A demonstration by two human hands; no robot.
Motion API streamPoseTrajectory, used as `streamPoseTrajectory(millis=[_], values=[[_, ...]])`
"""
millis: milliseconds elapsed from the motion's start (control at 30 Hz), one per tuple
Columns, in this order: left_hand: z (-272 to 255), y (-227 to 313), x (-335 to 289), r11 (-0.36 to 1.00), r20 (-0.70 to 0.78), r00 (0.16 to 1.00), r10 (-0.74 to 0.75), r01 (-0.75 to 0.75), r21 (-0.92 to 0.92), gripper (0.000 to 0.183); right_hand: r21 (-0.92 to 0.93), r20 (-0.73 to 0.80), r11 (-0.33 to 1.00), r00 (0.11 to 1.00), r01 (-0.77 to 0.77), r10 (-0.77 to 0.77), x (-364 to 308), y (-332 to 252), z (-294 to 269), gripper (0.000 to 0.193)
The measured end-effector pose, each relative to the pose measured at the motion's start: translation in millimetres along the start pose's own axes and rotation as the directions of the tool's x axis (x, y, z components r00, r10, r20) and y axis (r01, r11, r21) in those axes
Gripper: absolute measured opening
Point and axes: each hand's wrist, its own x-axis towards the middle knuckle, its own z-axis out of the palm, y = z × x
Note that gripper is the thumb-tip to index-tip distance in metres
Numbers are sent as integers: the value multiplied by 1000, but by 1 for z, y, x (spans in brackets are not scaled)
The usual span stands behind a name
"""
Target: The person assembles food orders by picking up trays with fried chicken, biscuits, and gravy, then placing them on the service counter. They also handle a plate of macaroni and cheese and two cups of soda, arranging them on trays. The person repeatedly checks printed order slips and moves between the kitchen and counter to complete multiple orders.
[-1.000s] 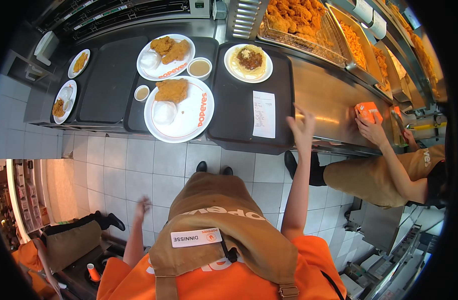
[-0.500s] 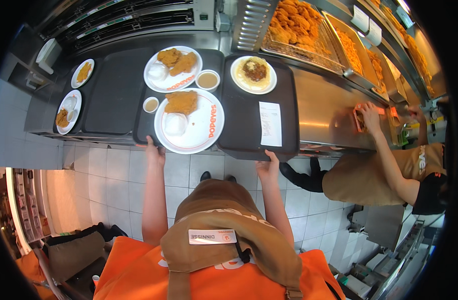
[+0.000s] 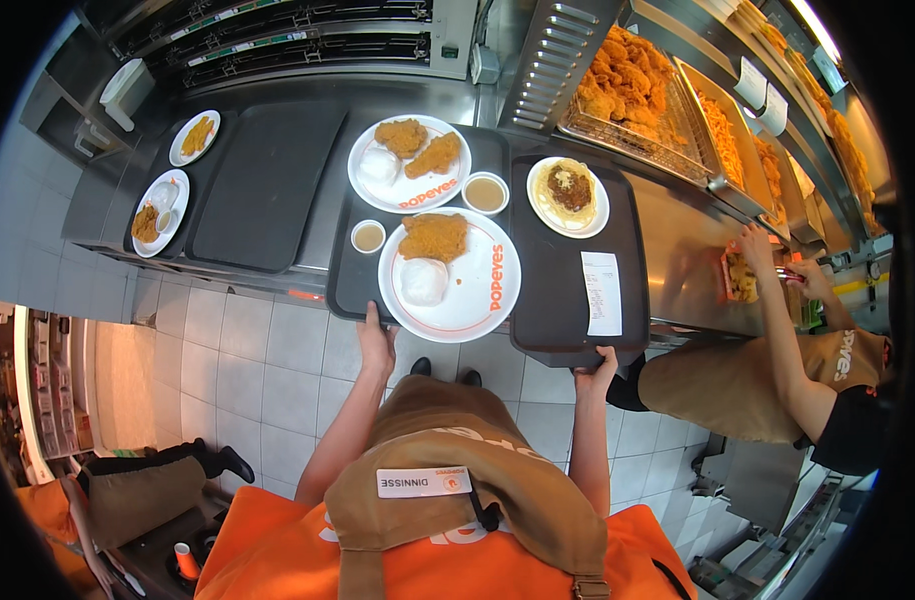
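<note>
My left hand (image 3: 377,345) grips the near edge of a dark tray (image 3: 349,285), thumb on top. On that tray are two white plates: the far plate (image 3: 442,190) has two pieces of fried chicken and rice, the near plate (image 3: 477,310) one larger piece of fried chicken (image 3: 435,237) and a rice mound (image 3: 423,282). Two gravy cups (image 3: 368,237) stand beside them. With my right hand (image 3: 598,374) I hold the near edge of a second dark tray (image 3: 552,300). It carries a plate of sauced spaghetti (image 3: 565,192) and a paper receipt (image 3: 602,293).
Further left, a bare tray (image 3: 267,190) and a tray with two plates of food (image 3: 167,205) lie on the counter. Bins of fried chicken (image 3: 627,90) and fries (image 3: 722,130) stand back right. A co-worker (image 3: 737,390) handles a food box (image 3: 740,276). Another person sits lower left.
Both trays and my hands have shifted right in the view, as has the counter by a smaller amount. The co-worker's second hand has come to the food box.
</note>
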Motion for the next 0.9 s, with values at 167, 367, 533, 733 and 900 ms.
streamPoseTrajectory(millis=[167,367,533,733,900], values=[[-24,12,-10,982,260,949,-181,159,101,49,93,61,996,998,13,-19,-1,1,6,30],[-71,67,13,909,567,765,-307,412,-64,66,132,465,989,885,-63,-5,-23,20,-18,40],[-45,102,56,884,386,843,-375,201,422,79,-212,640,947,698,-241,321,-45,91,11,42],[-15,90,49,845,212,951,-223,81,528,84,-101,513,978,832,-183,209,-48,126,71,41],[-19,96,42,848,157,939,-307,196,492,86,-132,426,979,883,-155,197,-51,131,70,40]])
